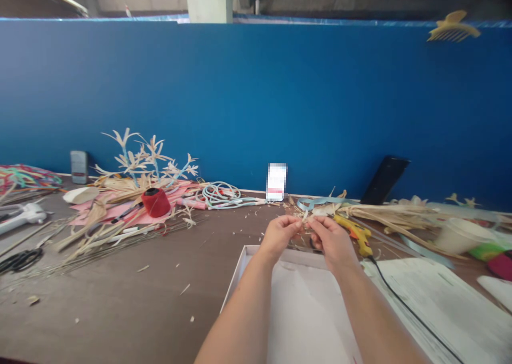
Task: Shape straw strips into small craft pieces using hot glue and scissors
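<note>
My left hand (281, 235) and my right hand (328, 241) meet above the far edge of a shallow white box lid (298, 305). Fingertips of both are pinched on a small pale strip (305, 215), which looks like dried husk; most of it is hidden by the fingers. Just right of my right hand lies a yellow glue gun (358, 233), its black cord (404, 305) running toward the front right. Behind the hands are a light blue ribbon (320, 201) and a bundle of pale dried strips (384, 214).
Pale husk flowers (154, 156) stand at the back left, near a red thread spool (155, 202) and pink paper (90, 212). A lit phone (276, 182) leans on the blue partition (256, 102). Black scissors (20, 260) lie far left; printed sheets (440, 300) and a white cup (460, 236) lie right.
</note>
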The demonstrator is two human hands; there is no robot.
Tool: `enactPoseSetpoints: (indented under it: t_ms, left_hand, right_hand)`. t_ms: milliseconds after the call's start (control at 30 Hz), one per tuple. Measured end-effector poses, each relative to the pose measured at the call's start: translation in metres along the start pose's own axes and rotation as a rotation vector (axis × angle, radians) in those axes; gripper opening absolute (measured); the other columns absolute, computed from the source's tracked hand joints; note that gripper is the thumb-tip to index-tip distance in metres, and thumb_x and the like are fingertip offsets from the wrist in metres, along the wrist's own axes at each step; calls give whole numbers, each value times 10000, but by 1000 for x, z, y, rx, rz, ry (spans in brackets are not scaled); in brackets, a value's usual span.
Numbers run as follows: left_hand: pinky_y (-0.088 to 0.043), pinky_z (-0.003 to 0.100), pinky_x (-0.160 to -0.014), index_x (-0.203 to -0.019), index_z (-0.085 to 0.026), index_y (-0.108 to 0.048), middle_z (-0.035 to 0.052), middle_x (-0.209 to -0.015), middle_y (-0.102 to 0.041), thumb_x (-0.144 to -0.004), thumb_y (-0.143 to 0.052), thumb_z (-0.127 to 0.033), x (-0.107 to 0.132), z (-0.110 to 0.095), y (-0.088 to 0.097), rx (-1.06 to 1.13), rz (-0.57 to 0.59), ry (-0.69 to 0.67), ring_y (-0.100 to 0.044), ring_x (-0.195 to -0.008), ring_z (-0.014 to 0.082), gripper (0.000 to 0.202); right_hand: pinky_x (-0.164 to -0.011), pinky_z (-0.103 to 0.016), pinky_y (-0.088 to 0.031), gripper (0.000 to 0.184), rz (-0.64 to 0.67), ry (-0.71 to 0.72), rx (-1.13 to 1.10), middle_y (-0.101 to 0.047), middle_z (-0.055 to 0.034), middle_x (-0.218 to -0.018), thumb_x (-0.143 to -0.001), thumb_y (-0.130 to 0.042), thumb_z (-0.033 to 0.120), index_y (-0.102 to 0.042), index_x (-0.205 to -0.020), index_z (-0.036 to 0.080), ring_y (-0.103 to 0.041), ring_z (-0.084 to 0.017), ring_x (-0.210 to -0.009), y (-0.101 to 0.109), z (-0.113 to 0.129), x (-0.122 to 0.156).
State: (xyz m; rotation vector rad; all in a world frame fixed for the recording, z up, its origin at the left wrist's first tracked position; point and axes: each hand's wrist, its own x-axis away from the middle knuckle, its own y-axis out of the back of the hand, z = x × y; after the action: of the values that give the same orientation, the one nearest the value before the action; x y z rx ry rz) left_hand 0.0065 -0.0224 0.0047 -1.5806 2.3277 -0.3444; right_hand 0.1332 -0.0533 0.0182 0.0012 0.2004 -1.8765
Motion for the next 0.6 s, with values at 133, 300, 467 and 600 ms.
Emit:
enactPoseSetpoints:
  t_ms: [133,300,467,600]
  left_hand:
    - [-417,245,-662,-822,-118,-655,34,-728,-628,-648,-709,-371,0,0,0,-1,6,0,-546,-658,106,311]
    - [-415,242,-649,-835,-111,-658,43,-721,-631,-640,-718,-376,-2,3,1,0,10,2,-549,-647,107,334]
    - [-422,248,-658,-834,-112,-662,40,-710,-631,-625,-730,-388,-2,4,1,22,8,10,-553,-648,109,353]
    - [-426,246,-656,-835,-117,-667,40,-716,-635,-628,-729,-392,0,1,0,25,19,14,-560,-649,110,350]
  right_hand:
    - [-348,-157,-249,273,-12,-25,-58,-604,-7,-690,-626,-740,386,-613,-729,168,-391,-48,-455,-1,2,0]
    - [-330,-149,-235,259,-16,-74,-126,-564,11,-624,-609,-746,357,-585,-660,161,-360,-38,-431,-1,3,0]
    - [-325,-138,-229,237,-25,-106,-152,-549,21,-611,-605,-742,322,-581,-658,156,-369,-36,-436,0,4,1]
    - [-324,-135,-235,221,-25,-107,-160,-545,23,-605,-611,-738,310,-587,-661,156,-370,-35,-439,0,3,0]
